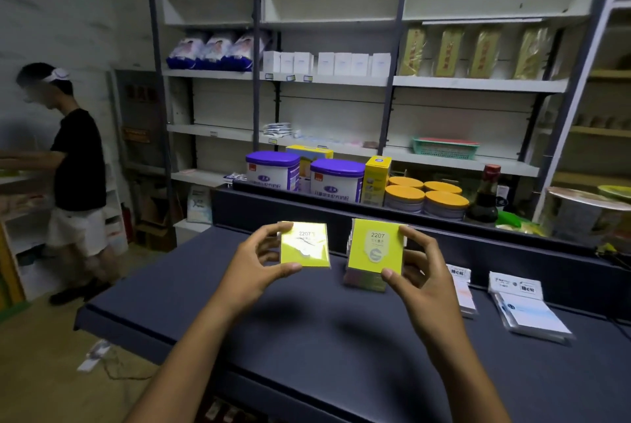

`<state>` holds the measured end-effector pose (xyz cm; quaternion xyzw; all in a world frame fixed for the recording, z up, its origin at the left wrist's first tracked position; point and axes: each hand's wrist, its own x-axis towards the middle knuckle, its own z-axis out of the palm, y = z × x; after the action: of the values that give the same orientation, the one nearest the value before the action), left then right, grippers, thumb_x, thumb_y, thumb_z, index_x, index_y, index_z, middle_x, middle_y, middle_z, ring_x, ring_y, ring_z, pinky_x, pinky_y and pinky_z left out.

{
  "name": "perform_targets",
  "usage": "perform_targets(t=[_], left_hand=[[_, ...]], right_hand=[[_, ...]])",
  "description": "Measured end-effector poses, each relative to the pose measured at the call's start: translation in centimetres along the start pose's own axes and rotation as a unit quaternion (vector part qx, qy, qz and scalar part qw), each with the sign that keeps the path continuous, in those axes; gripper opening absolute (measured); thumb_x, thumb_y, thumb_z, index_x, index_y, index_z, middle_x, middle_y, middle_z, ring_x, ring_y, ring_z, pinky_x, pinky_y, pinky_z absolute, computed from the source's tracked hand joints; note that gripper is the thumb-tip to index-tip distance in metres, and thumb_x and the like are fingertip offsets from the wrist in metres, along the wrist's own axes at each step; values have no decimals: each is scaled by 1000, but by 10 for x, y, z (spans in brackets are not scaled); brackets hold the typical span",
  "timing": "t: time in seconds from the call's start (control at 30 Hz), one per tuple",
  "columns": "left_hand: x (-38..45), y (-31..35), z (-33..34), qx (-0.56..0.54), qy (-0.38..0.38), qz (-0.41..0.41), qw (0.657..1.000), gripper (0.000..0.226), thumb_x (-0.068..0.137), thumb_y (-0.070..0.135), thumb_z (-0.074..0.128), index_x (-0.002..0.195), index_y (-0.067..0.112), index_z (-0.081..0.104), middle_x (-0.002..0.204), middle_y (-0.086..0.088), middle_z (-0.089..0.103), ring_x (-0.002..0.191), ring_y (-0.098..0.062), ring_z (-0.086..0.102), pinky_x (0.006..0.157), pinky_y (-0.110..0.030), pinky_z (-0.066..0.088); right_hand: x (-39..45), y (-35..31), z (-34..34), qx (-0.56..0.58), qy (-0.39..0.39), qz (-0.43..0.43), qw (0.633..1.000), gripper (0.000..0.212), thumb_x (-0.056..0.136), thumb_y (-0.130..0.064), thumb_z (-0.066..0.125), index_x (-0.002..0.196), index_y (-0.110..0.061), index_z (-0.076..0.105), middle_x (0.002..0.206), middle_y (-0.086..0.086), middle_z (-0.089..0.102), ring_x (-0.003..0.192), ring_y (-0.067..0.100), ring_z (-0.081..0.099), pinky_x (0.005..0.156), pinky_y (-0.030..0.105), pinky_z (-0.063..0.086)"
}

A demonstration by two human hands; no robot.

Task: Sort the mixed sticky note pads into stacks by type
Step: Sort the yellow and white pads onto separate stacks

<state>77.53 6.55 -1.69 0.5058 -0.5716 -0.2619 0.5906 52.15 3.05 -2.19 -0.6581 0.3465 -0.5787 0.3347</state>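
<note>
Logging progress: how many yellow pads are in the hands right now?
2. One yellow pad is in the left hand; the other is in the right hand. More packs behind the right one may be hidden.

The small print under "2207" on the right yellow pad (375, 246) is too small to read, and glare washes out the label of the left yellow pad (305, 245). The right hand (418, 272) covers most of one white pad stack (463, 293) on the dark counter (307, 337). A stack of pads (363, 281) behind the right yellow pad is mostly hidden by it. Both forearms are cut off by the lower edge. The face of the person at the left (76, 163) is blurred
</note>
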Motion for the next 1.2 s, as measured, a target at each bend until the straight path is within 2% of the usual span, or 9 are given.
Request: perform_targets(t=[0.13,0.3,0.47,0.53,0.63,0.7,0.8,0.97,1.2], left_hand=[[40,-29,-15,7,-60,-22,998,64,72,-6,80,127,17,58,114,-4,65,92,-9,67,73,-21,58],[88,-73,-27,38,-123,-25,991,65,70,-6,81,128,13,58,120,-10,65,105,-21,67,88,-22,55],[123,-104,-27,74,-181,-45,980,64,70,-7,81,127,10,57,121,-21,63,102,-24,63,92,-31,52],[131,-114,-26,93,-212,-59,971,64,72,-6,80,130,6,55,122,-22,61,102,-20,59,91,-29,51],[138,-126,-24,125,-253,-73,957,64,78,4,80,135,8,51,124,-16,61,104,-16,59,84,-12,47],[139,-130,-24,161,-262,-61,950,63,80,14,79,137,13,51,123,-10,60,104,-15,59,84,-12,45],[138,-132,-26,225,-261,-33,938,63,83,28,77,139,23,50,128,-3,57,114,-15,55,98,-25,44],[137,-136,-32,323,-267,-11,908,64,86,45,69,144,32,43,127,-1,46,127,-19,37,107,-33,36],[137,-137,-38,332,-277,-12,902,68,85,47,69,145,36,41,121,-1,38,125,-20,35,108,-33,35]], right_hand=[[17,5,25,-10,32,0,999,61,85,7,70,129,-32,53,113,-1,68,102,8,67,83,24,57],[36,12,54,-31,57,7,998,61,85,4,71,127,-38,54,111,-4,69,97,3,69,73,17,56],[45,13,76,-47,77,11,996,61,86,6,69,128,-35,53,112,-2,68,96,7,70,82,24,58],[47,12,82,-56,82,12,995,60,86,6,69,128,-35,53,113,0,68,99,10,69,85,29,58],[49,12,90,-66,86,13,994,60,86,6,69,129,-33,53,113,-2,68,104,13,68,91,39,57],[50,12,93,-74,90,13,993,60,86,6,69,129,-32,53,113,-4,68,105,12,67,91,39,56],[49,13,98,-86,90,16,992,61,86,6,69,130,-32,52,114,-3,68,103,8,66,89,33,57],[52,18,106,-82,85,26,993,60,87,3,69,131,-34,51,114,0,67,95,4,69,69,19,56],[66,28,127,-97,63,47,992,59,87,-1,70,130,-38,51,116,-1,65,97,10,68,69,26,57]])
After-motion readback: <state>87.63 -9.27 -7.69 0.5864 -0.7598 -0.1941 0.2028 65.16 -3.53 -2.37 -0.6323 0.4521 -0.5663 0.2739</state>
